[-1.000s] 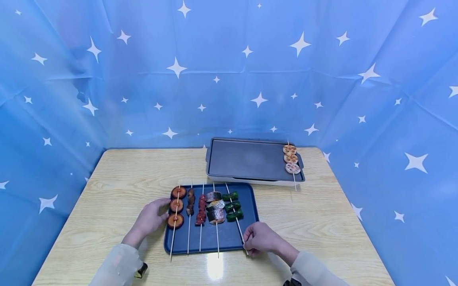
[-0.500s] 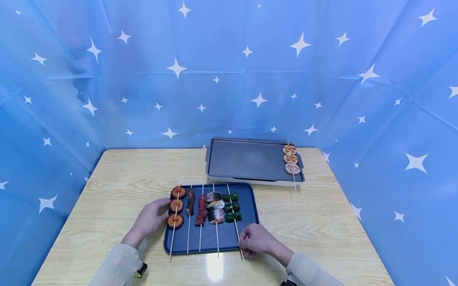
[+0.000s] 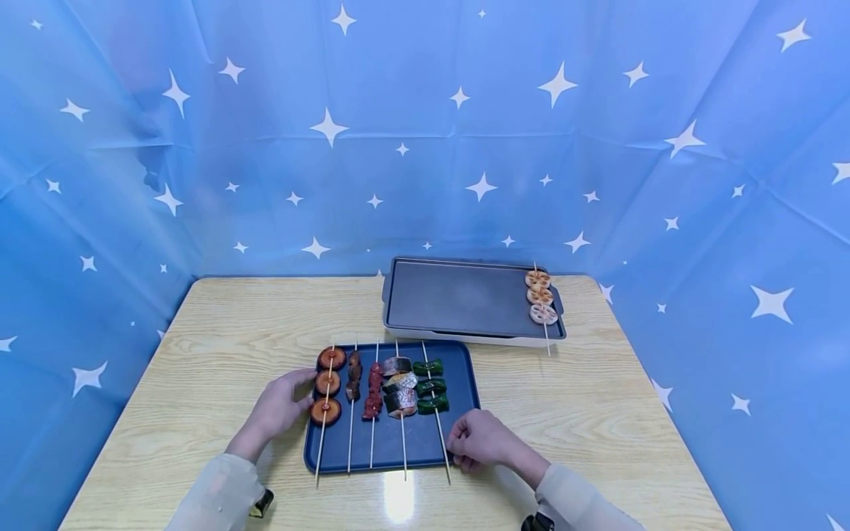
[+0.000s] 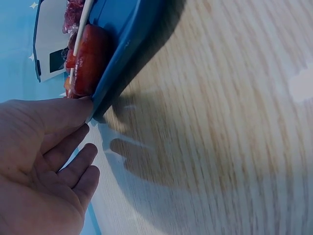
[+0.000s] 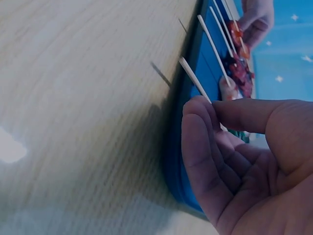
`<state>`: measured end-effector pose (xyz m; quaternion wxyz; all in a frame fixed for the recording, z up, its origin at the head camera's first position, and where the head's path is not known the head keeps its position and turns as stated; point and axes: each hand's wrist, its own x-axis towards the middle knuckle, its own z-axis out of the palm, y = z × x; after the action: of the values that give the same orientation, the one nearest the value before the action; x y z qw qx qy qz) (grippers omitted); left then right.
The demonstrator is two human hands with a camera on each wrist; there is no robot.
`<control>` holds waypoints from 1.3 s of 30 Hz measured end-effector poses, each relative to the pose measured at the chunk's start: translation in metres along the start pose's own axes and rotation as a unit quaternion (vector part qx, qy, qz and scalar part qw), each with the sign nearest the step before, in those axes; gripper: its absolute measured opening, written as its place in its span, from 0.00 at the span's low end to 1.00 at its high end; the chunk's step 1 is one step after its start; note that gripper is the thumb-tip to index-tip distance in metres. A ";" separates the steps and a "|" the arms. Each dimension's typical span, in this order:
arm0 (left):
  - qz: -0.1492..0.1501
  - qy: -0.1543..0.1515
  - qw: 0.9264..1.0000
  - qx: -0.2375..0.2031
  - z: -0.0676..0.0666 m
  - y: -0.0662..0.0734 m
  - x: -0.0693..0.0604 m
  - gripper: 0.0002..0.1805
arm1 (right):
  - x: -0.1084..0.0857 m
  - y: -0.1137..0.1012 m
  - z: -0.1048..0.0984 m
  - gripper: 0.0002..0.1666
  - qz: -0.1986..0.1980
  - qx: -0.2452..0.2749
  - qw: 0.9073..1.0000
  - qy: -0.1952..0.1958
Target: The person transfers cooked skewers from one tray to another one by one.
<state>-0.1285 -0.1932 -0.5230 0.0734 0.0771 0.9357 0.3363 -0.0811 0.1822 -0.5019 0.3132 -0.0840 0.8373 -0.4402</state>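
My left hand (image 3: 282, 405) rests at the left edge of a blue tray (image 3: 458, 369), its fingers loosely bent and a fingertip touching the rim. Just inside that edge lies a mushroom-slice skewer (image 3: 327, 382). On the tray's right side is a green pepper skewer (image 3: 432, 386), its stick sticking out over the near rim. My right hand (image 3: 485, 440) is beside the lower part of that stick, thumb and forefinger close together. In the right wrist view the stick (image 5: 193, 78) passes behind the fingertips. Between them lie a brown meat skewer (image 3: 354, 375), a red meat skewer (image 3: 373, 391) and a fish skewer (image 3: 400, 387).
A dark griddle (image 3: 458, 295) with a pale base stands behind the tray, at the back of the wooden table (image 3: 232, 324). Along its right end lies a lotus root skewer (image 3: 540, 297), with its stick overhanging the front. Blue star-patterned cloth (image 3: 425, 147) surrounds the table's back and sides.
The lower end of the green pepper skewer has swung left, so it lies straighter. My right hand moved left with it, then slightly right, away from the stick. My left hand has stayed put.
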 end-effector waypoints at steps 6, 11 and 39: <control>0.001 0.005 1.000 -0.004 0.002 0.000 0.001 0.25 | 0.000 0.001 -0.018 0.09 -0.010 -0.023 0.999 0.026; 0.003 0.002 1.000 -0.004 0.003 0.000 0.002 0.26 | -0.001 0.003 -0.041 0.07 -0.004 -0.036 0.997 0.066; 0.013 0.000 1.000 -0.001 -0.001 -0.001 0.001 0.25 | -0.042 0.039 -0.136 0.15 0.091 -0.049 0.976 0.192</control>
<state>-0.1297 -0.1941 -0.5226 0.0691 0.0891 0.9344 0.3378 -0.1241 0.3156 -0.4571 0.1813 0.0633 0.9065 -0.3761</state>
